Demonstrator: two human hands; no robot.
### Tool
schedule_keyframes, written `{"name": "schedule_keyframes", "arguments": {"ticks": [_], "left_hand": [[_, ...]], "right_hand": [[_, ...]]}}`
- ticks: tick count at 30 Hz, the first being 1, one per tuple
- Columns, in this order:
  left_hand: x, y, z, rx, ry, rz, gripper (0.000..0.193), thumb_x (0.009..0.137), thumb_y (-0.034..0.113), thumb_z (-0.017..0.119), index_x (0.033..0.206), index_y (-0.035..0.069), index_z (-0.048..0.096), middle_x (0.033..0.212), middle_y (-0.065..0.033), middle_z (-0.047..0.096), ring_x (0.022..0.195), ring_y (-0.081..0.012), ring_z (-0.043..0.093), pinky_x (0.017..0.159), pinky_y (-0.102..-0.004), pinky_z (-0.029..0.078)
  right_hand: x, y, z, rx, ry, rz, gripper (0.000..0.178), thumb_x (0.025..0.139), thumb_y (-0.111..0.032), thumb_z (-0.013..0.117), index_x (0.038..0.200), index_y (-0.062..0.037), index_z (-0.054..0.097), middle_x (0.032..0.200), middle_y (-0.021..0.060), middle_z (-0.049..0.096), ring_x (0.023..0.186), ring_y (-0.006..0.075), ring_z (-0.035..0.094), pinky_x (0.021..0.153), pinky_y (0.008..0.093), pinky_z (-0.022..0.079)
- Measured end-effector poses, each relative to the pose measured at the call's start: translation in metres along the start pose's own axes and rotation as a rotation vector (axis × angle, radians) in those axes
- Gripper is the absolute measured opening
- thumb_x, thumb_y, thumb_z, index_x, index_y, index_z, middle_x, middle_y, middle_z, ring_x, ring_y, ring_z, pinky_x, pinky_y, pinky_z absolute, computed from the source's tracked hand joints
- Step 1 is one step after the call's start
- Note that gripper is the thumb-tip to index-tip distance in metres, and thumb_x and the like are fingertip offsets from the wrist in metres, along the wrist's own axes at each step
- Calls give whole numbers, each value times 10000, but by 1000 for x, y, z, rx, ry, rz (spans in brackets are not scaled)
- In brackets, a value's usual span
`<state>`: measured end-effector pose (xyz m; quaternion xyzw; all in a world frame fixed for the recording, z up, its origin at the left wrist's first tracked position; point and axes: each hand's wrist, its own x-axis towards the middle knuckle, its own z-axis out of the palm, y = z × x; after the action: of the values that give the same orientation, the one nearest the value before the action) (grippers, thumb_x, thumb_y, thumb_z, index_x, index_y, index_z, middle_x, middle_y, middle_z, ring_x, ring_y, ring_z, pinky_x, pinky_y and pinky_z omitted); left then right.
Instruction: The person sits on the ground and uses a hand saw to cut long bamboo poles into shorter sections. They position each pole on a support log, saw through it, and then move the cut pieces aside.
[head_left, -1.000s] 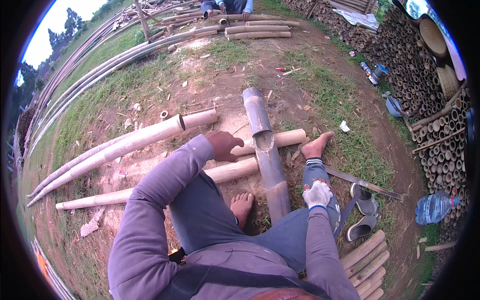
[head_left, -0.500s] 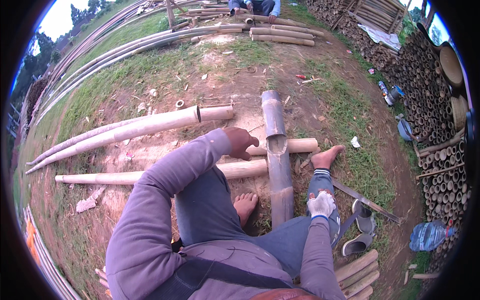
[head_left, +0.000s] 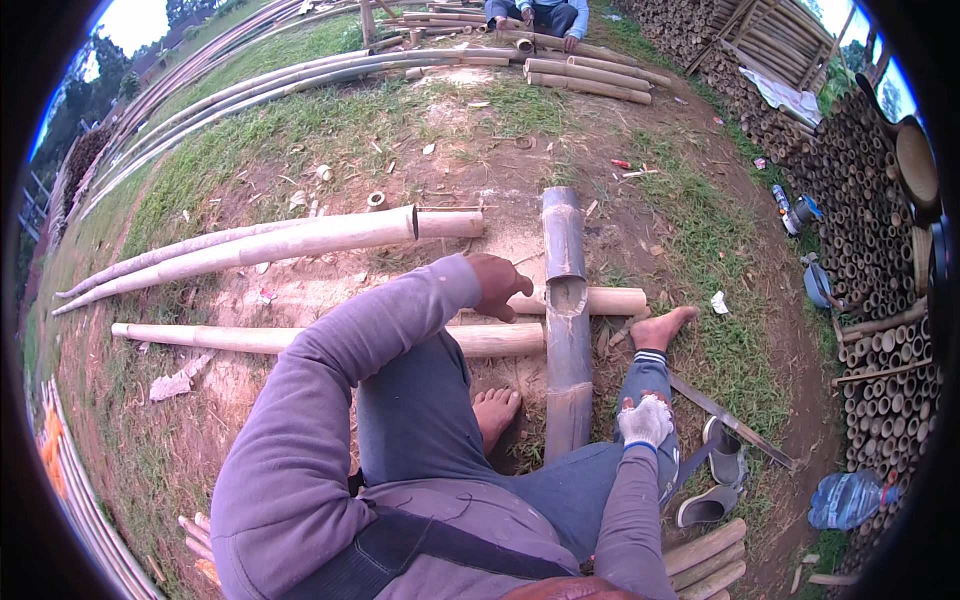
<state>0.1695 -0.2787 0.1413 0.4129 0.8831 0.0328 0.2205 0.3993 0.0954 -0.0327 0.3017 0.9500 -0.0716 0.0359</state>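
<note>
My bare left hand [head_left: 500, 287] hangs loosely past my bent left knee, holding nothing, its fingers apart. It is over pale bamboo poles, just left of a thick grey bamboo piece [head_left: 565, 345]. That piece lies lengthwise in front of me, across another pale pole [head_left: 615, 301], and has an opening cut in its upper side. My right hand [head_left: 645, 420], in a white glove with bare fingertips, rests on my right lower leg with nothing visible in it. Beside that leg a long flat blade-like tool [head_left: 735, 420] lies on the ground; my leg hides one end.
Long pale poles [head_left: 330, 240] extend to the left. Grey shoes [head_left: 725, 450] and a large water bottle [head_left: 848, 499] are on my right. Stacked bamboo [head_left: 870, 200] lines the right side. Another person [head_left: 545, 15] sits at the back by cut bamboo lengths [head_left: 590, 85].
The whole view has shifted slightly, so the ground and far things appear farther right. Both hands keep nearly the same pose and place over my legs.
</note>
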Motion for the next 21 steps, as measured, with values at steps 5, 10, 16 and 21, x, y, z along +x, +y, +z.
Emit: {"name": "schedule_keyframes", "arguments": {"ticks": [5, 10, 16, 21], "left_hand": [[1, 0, 0, -3, -13, 5, 664, 916, 446, 805, 1482, 160, 605, 1169, -192, 776, 1131, -413, 726, 986, -542, 555], [-2, 5, -7, 2, -26, -19, 663, 913, 455, 805, 1479, 171, 608, 1169, -181, 778, 1136, -406, 727, 977, -542, 556], [-1, 3, -3, 3, -25, -33, 654, 911, 453, 805, 1480, 196, 612, 1166, -164, 782, 1136, -394, 731, 968, -539, 560], [-1, 7, -6, 20, -40, -40, 663, 912, 448, 803, 1493, 199, 604, 1178, -160, 781, 1143, -386, 732, 967, -532, 563]], "right_hand": [[-2, -4, -4, -30, -29, 23, 504, 877, -442, 805, 1282, -147, 746, 1446, 104, 633, 1411, 366, 546, 1067, 615, 475], [-4, -9, -11, -44, -22, 20, 483, 887, -427, 798, 1284, -153, 756, 1454, 89, 629, 1417, 360, 541, 1064, 608, 480], [-5, -11, -12, -63, -29, 24, 487, 895, -434, 794, 1291, -152, 760, 1471, 87, 630, 1418, 358, 546, 1075, 594, 481], [-4, -9, -11, -72, -29, 28, 498, 892, -445, 797, 1301, -162, 759, 1460, 95, 647, 1404, 351, 565, 1083, 584, 481]]}}
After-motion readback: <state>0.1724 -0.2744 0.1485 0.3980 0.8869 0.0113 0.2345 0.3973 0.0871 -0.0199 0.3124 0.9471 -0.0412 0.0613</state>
